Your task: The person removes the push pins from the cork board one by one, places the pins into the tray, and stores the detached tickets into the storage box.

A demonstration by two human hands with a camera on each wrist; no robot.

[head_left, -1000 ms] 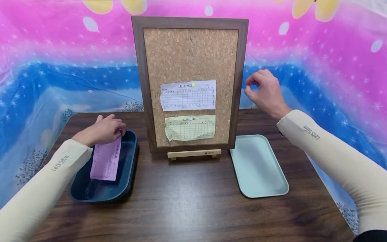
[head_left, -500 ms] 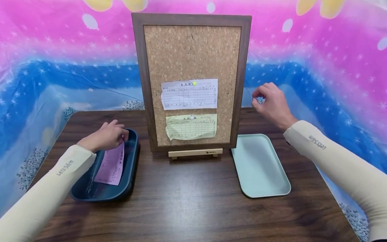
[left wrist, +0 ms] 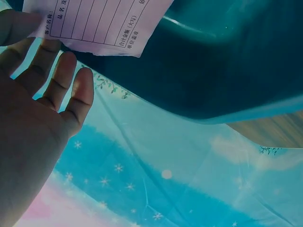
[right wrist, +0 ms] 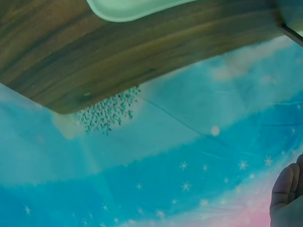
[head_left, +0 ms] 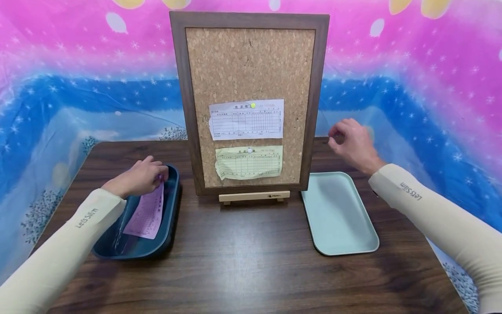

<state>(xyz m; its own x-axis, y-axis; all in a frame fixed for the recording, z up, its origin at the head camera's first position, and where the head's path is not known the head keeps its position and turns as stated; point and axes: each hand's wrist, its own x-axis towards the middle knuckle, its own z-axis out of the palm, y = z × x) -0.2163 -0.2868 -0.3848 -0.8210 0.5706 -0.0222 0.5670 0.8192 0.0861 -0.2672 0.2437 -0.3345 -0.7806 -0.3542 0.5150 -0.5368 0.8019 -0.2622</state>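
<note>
My left hand (head_left: 141, 175) pinches the top end of a pink receipt slip (head_left: 146, 213), which hangs into the dark blue bin (head_left: 175, 205). In the left wrist view the thumb lies over the slip (left wrist: 94, 23), printed with table lines. My right hand (head_left: 354, 144) is raised behind the pale green tray (head_left: 341, 218), right of the board. Its thumb and index finger curl towards each other; whether they hold something small cannot be seen. On the framed cork board (head_left: 251, 65) hang a white receipt (head_left: 247, 122) with a yellow-green pushpin (head_left: 252, 105) and a yellow-green receipt (head_left: 251, 165) with a white pushpin (head_left: 249, 150).
The board leans on a small wooden easel (head_left: 255, 197) at the middle of the dark wooden table (head_left: 239, 261). Bin and tray flank it. A patterned pink and blue cloth (head_left: 98, 96) hangs behind and beside the table.
My left hand has shifted slightly right with the pink slip, whose lower end has swung right inside the bin. My right hand has moved lower and to the right, away from the board.
</note>
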